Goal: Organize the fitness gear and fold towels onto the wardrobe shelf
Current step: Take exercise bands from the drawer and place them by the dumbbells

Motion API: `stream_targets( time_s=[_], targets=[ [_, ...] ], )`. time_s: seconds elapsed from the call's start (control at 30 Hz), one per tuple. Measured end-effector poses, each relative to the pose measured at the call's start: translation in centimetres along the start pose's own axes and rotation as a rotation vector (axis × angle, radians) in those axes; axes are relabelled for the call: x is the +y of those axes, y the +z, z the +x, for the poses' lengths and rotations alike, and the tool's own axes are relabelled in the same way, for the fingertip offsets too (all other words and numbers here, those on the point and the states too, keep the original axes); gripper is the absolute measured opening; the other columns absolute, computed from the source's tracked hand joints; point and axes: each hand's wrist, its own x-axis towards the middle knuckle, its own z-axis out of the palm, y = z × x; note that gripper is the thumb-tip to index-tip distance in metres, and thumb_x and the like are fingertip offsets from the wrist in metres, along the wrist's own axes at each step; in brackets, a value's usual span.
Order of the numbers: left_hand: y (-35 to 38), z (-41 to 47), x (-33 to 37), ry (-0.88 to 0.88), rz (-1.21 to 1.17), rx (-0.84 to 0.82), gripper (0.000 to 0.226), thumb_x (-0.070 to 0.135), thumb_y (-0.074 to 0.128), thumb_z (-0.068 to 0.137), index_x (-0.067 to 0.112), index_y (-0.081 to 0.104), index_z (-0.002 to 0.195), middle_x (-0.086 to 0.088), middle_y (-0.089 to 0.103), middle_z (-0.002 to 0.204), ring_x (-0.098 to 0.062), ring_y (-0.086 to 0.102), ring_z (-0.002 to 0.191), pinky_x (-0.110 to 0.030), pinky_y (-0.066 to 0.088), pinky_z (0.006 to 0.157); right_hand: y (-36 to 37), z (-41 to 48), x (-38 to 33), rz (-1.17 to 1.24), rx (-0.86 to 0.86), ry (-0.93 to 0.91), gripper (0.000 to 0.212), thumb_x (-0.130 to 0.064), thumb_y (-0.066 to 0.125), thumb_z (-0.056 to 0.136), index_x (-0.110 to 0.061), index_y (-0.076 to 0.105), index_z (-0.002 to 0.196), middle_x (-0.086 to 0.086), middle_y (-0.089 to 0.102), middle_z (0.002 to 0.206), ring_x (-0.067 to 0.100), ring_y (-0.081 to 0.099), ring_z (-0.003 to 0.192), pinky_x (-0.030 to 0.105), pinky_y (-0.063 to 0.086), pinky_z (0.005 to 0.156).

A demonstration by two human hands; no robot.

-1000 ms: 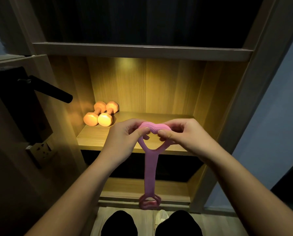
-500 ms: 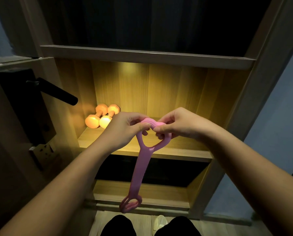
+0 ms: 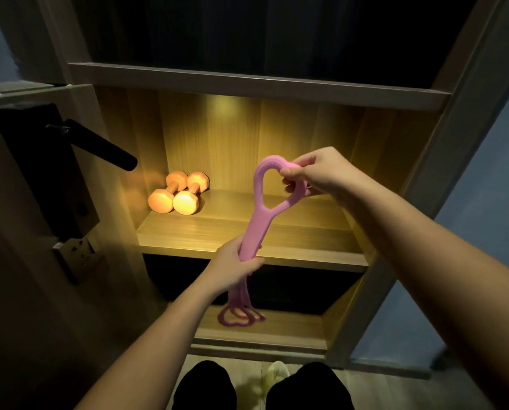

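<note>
A pink rubber resistance band (image 3: 257, 226) hangs upright in front of the lit wardrobe shelf (image 3: 247, 250). My right hand (image 3: 315, 173) pinches the band's heart-shaped top loop. Lower down, my left hand (image 3: 232, 267) grips the band's middle strap, just below the shelf's front edge. The bottom loops dangle blurred under that hand. Two orange dumbbells (image 3: 178, 192) lie side by side at the shelf's back left corner.
An open door with a black lever handle (image 3: 99, 145) and lock plate stands at the left. A dark shelf sits above and another wooden shelf (image 3: 262, 335) below. The wardrobe's right post (image 3: 425, 179) borders a blue wall. My dark trousers show at the bottom.
My left hand let go of the top loop and slid down to grip the strap's middle. My right hand raised the top loop. The bottom loops swing.
</note>
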Motion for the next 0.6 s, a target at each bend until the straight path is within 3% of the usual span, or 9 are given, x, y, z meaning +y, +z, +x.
stream_targets(
  time_s=[0.07, 0.3, 0.37, 0.47, 0.6],
  targets=[
    [0.1, 0.0, -1.7, -0.014, 0.105, 0.016, 0.032, 0.021, 0.067, 0.085, 0.021, 0.054, 0.115, 0.000, 0.060, 0.096, -0.016, 0.060, 0.079, -0.029, 0.053, 0.069, -0.4, 0.6, 0.9, 0.027, 0.034, 0.054, 0.016, -0.024, 0.069, 0.087, -0.011, 0.070, 0.095, 0.001, 0.071, 0.079, 0.010, 0.070, 0.064, 0.017, 0.052, 0.048],
    [-1.8, -1.9, -7.6, -0.137, 0.598, -0.012, 0.026, 0.024, 0.063, 0.088, 0.027, 0.045, 0.108, 0.006, 0.059, 0.090, -0.008, 0.064, 0.069, -0.028, 0.057, 0.057, -1.1, 1.4, 5.5, 0.156, 0.147, 0.225, 0.014, -0.019, 0.069, 0.088, -0.007, 0.070, 0.095, 0.005, 0.069, 0.081, 0.015, 0.070, 0.070, 0.025, 0.057, 0.055],
    [-2.5, -2.7, -8.9, -0.173, 0.661, -0.024, 0.018, 0.026, 0.062, 0.090, 0.026, 0.048, 0.102, 0.005, 0.059, 0.092, -0.008, 0.062, 0.074, -0.031, 0.058, 0.066, -1.1, 1.4, 6.6, 0.133, 0.142, 0.281, 0.015, -0.019, 0.069, 0.088, -0.005, 0.071, 0.094, 0.006, 0.069, 0.082, 0.017, 0.069, 0.073, 0.028, 0.057, 0.061],
    [-3.2, -3.2, -9.7, -0.160, 0.702, -0.051, 0.012, 0.030, 0.060, 0.093, 0.026, 0.055, 0.102, 0.006, 0.059, 0.094, -0.007, 0.059, 0.080, -0.031, 0.055, 0.076, -0.6, 1.3, 8.0, 0.132, 0.125, 0.355, 0.015, -0.016, 0.069, 0.088, -0.002, 0.071, 0.094, 0.007, 0.069, 0.081, 0.017, 0.068, 0.070, 0.026, 0.054, 0.054],
    [-4.2, -4.2, -10.3, -0.171, 0.628, -0.152, 0.016, 0.027, 0.062, 0.091, 0.030, 0.053, 0.104, 0.008, 0.063, 0.091, -0.005, 0.068, 0.065, -0.025, 0.058, 0.064, 0.1, 1.1, 10.0, 0.152, 0.124, 0.447, 0.016, -0.013, 0.068, 0.089, 0.001, 0.070, 0.097, 0.012, 0.069, 0.088, 0.019, 0.067, 0.072, 0.028, 0.053, 0.056]
  ],
)
